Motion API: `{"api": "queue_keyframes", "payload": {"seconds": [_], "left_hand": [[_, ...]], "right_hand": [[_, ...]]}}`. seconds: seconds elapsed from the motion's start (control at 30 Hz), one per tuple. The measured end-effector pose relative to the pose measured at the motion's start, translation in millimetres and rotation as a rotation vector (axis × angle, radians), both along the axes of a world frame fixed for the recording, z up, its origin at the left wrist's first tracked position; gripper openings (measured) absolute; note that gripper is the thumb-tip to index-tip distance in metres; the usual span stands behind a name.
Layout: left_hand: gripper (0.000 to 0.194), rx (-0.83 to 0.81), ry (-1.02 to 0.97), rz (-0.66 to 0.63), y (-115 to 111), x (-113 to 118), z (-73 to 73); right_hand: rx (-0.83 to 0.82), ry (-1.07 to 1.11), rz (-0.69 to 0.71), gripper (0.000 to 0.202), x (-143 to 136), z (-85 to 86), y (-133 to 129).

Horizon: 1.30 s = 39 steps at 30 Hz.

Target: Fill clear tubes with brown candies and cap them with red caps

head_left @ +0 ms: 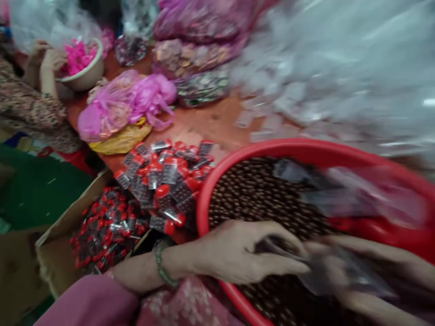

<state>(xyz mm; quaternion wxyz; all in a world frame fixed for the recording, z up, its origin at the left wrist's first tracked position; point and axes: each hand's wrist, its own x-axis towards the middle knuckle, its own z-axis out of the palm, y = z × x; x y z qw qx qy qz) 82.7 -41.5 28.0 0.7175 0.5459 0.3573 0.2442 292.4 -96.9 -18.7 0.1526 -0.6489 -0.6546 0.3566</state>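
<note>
Across the top half of the orange-red table (210, 117), a huge heap of clear plastic (340, 59) lies on the right side. Near it sits a big round red plastic basin (204, 199), full of shiny brown balls (251, 190), with some loose clear bags (353, 190) on top. To the left of the basin is an open brown cardboard box (64, 224), filled with little red-topped packs (110, 226).

Stacked bags in see-through purple plastic (200, 27) are at the back. Closer are bright pink plastic bags (108, 108), beside a yellow bag (122, 140). At the far left, a person in a flowery sleeve (37, 106) has both hands at a white bowl (90, 74) of pink bits.

Over the basin, the left hand (234, 253) has its thumb and finger closed on the edge of a small clear plastic bag (317, 276). The right hand (343, 271) is blurry, with bent fingers round the same bag. Smaller clear packs with red tops (170, 176) lie in a pile on the table, just beside the basin.
</note>
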Motion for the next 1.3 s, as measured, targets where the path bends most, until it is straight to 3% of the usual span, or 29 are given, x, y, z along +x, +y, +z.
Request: {"api": "queue_keyframes", "payload": {"seconds": [0.07, 0.17, 0.3, 0.43, 0.6, 0.73, 0.83, 0.9, 0.97, 1.13, 1.3], "left_hand": [[0.012, -0.047, -0.033, 0.056, 5, -3, 0.2], [0.014, -0.043, 0.021, 0.067, 14, -7, 2.2], [0.019, -0.038, 0.113, 0.054, 23, -9, 2.0], [0.028, -0.05, 0.131, -0.004, 27, -9, -1.8], [0.039, -0.101, 0.084, 0.011, 27, -11, -6.1], [0.047, -0.124, 0.103, 0.003, 24, -12, -7.6], [0.052, -0.129, 0.15, -0.037, 23, -13, -6.2], [0.055, -0.121, 0.169, -0.048, 23, -15, -5.1], [0.057, -0.106, 0.182, -0.057, 24, -16, -5.4], [0.055, -0.09, 0.145, -0.141, 28, -19, -10.4], [0.05, -0.025, 0.121, -0.087, 30, -15, -12.1]], "right_hand": [[0.064, 0.062, -0.142, 0.04, 13, 26.0, -3], [0.113, 0.12, -0.204, 0.04, 16, 46.8, 11], [0.098, 0.05, -0.206, 0.039, 30, 54.8, 24], [-0.049, -0.039, -0.153, 0.032, 45, 58.0, 11], [-0.049, -0.096, -0.078, 0.022, 57, 68.7, 3], [-0.053, -0.053, 0.03, 0.022, 65, 79.3, 18], [0.052, -0.251, 0.017, 0.026, 58, 76.1, 40], [0.044, -0.543, 0.073, 0.021, 49, 68.1, 54], [0.025, -0.688, 0.103, 0.016, 38, 58.9, 64], [-0.015, -0.782, 0.135, 0.02, 24, 46.9, 77], [-0.044, -0.77, 0.106, 0.027, 28, 47.7, 78]]}}
